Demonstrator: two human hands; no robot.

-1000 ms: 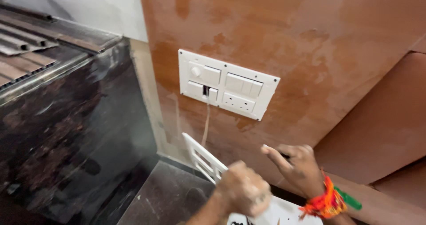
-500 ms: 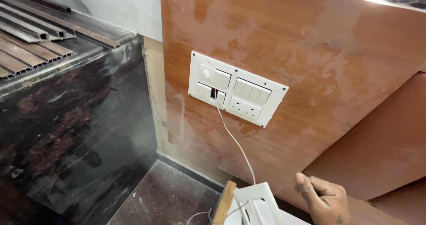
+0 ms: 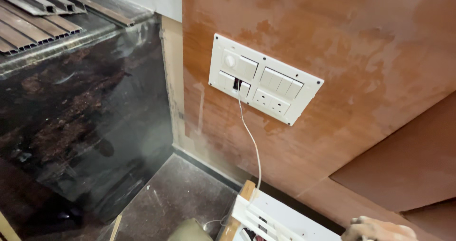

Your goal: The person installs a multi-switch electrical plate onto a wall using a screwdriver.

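Right hand point(image 3: 377, 229): only the knuckles are being shown at the near bottom edge, right of the white unit; compared with half a second ago, when the whole hand was being held beside the unit, it is being lost from view. Whether the fingers are apart, together or closed on anything cannot be told.
Left hand: not being shown now; a second ago it was being held over the white unit, so it is being kept out of the picture at present.
White slatted unit point(image 3: 266, 219): being seen at the near bottom, just left of the right hand, with a wooden strip point(image 3: 237, 210) being leaned at its left corner. Less of it is being shown than a second ago.
White cable point(image 3: 250, 141): being run from the unit up the wall, plugged into the lower left socket of the plate.
Switch plate point(image 3: 264, 78): being brought closer to the middle of the picture than in both earlier views, mounted on the brown wall point(image 3: 356, 41).
Dark stone slab point(image 3: 80, 122): being seen at the left, with metal rails point(image 3: 42, 20) lying on top at the far left.
Meaning of the change: attention is being shifted from the unit toward the plug end of the cable, judged from the view alone.
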